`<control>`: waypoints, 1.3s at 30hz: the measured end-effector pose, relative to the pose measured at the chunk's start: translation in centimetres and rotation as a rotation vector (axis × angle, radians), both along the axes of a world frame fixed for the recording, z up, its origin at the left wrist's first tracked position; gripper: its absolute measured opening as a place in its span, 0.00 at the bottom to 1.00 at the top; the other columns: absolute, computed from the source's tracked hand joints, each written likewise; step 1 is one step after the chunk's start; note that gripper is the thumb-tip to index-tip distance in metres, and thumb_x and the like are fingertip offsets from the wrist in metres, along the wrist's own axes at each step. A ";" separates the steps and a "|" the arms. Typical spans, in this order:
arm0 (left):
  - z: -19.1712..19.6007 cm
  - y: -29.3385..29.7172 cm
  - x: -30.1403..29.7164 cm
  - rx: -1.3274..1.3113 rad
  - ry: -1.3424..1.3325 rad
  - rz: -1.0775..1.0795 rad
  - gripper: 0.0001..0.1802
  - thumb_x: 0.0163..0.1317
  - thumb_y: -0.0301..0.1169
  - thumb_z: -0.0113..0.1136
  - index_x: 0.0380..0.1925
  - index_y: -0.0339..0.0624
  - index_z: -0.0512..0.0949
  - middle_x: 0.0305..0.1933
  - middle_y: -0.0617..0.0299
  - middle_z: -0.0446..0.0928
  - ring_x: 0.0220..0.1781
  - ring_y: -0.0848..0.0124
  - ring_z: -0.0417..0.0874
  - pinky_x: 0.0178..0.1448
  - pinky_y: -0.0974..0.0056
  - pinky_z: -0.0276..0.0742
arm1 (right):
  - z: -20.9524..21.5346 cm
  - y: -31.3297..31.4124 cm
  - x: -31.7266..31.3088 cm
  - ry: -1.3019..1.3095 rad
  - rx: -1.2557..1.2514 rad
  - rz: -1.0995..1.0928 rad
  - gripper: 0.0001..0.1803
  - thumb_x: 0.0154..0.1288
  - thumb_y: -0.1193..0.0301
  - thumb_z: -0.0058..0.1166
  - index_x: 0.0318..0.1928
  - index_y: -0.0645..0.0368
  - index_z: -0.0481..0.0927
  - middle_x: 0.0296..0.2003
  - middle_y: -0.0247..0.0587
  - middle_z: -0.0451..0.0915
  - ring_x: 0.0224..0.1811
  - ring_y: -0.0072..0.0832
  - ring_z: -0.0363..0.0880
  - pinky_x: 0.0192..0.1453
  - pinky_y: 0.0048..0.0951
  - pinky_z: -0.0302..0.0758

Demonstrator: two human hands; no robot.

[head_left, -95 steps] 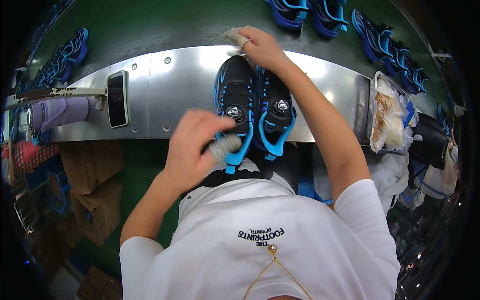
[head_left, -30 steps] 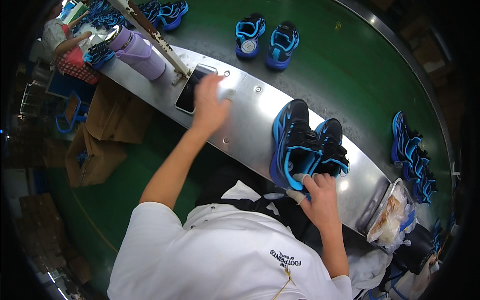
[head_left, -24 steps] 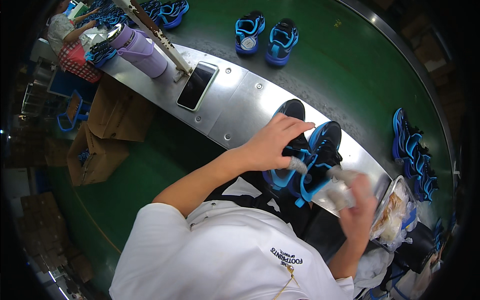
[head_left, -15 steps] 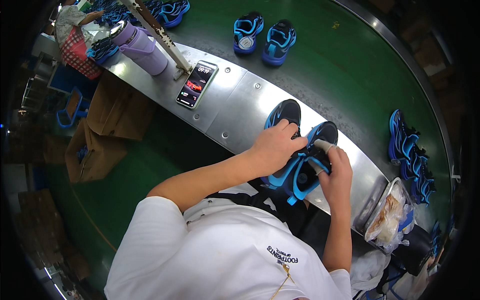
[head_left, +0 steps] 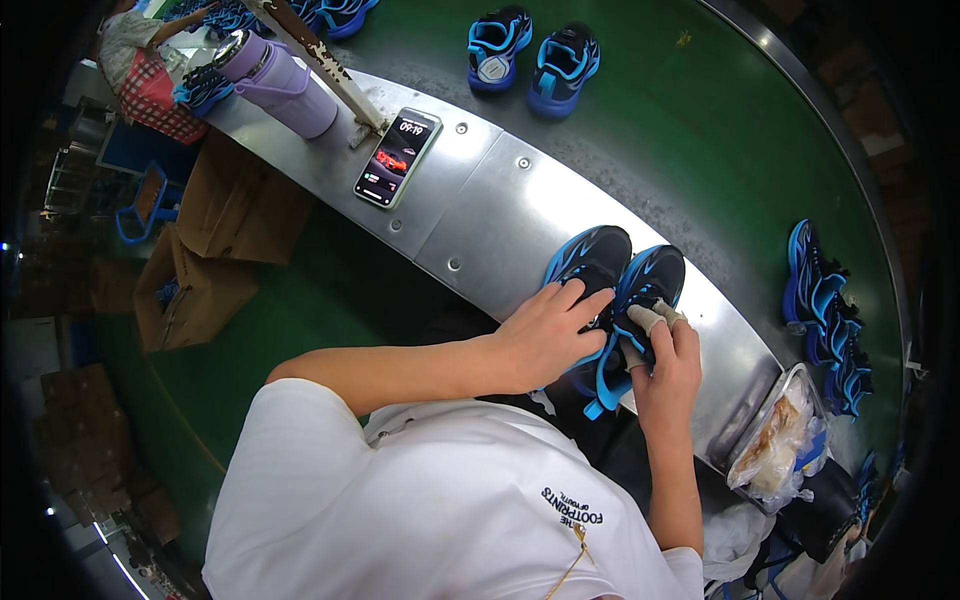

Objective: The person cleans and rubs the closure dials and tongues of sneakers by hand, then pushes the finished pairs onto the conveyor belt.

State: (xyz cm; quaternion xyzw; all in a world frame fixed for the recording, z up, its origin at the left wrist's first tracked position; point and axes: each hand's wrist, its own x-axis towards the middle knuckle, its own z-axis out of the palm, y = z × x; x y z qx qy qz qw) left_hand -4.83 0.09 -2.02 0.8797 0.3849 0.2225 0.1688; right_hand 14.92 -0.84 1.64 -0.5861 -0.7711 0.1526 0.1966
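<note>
Head view: on the metal table [head_left: 480,215], the left hand [head_left: 545,338] curves half-open over the left black-and-blue sneaker [head_left: 602,250], its grip unclear, while the right hand [head_left: 668,365] pinches the right sneaker [head_left: 656,270] near its opening.

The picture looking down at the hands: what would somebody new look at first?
Probably the two black-and-blue shoes, with the left hand on the left shoe and the right hand, wearing pale finger covers, on the right shoe. Next, the lit phone on the metal ledge, farther left beside a purple bottle. Then another similar pair of shoes beyond the ledge.
</note>
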 end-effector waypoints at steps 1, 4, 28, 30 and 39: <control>-0.1 -0.1 0.0 0.011 -0.006 -0.009 0.11 0.52 0.28 0.59 0.38 0.46 0.80 0.62 0.48 0.69 0.53 0.55 0.70 0.53 0.56 0.72 | -0.1 0.3 0.1 -0.007 0.014 0.017 0.27 0.47 0.82 0.63 0.52 0.52 0.79 0.54 0.46 0.76 0.51 0.44 0.76 0.55 0.38 0.75; -0.5 -0.1 0.1 0.036 -0.054 0.026 0.15 0.53 0.28 0.58 0.42 0.47 0.80 0.62 0.48 0.69 0.53 0.55 0.71 0.53 0.56 0.72 | -0.5 0.4 0.3 0.015 0.050 0.029 0.27 0.46 0.82 0.64 0.51 0.52 0.80 0.54 0.44 0.76 0.50 0.42 0.76 0.54 0.36 0.75; -0.1 1.1 -0.1 0.025 -0.290 0.076 0.27 0.41 0.16 0.60 0.48 0.37 0.73 0.47 0.52 0.78 0.45 0.52 0.77 0.48 0.56 0.77 | -2.1 0.7 1.6 0.181 0.106 -0.145 0.26 0.46 0.83 0.56 0.51 0.57 0.79 0.43 0.47 0.81 0.44 0.45 0.79 0.48 0.38 0.76; 0.9 1.1 -0.1 -0.039 -0.241 0.080 0.33 0.38 0.14 0.60 0.52 0.39 0.73 0.49 0.51 0.77 0.47 0.50 0.76 0.51 0.54 0.75 | -1.1 1.6 1.6 0.231 0.007 -0.132 0.26 0.46 0.82 0.57 0.51 0.58 0.78 0.42 0.49 0.80 0.44 0.47 0.78 0.48 0.40 0.75; 1.5 -2.7 3.2 -0.107 -0.101 -0.231 0.19 0.44 0.25 0.63 0.41 0.37 0.78 0.51 0.55 0.77 0.49 0.59 0.73 0.53 0.58 0.70 | 0.0 1.7 1.1 0.190 -0.093 -0.187 0.30 0.46 0.86 0.51 0.54 0.58 0.77 0.41 0.45 0.78 0.43 0.38 0.79 0.48 0.33 0.75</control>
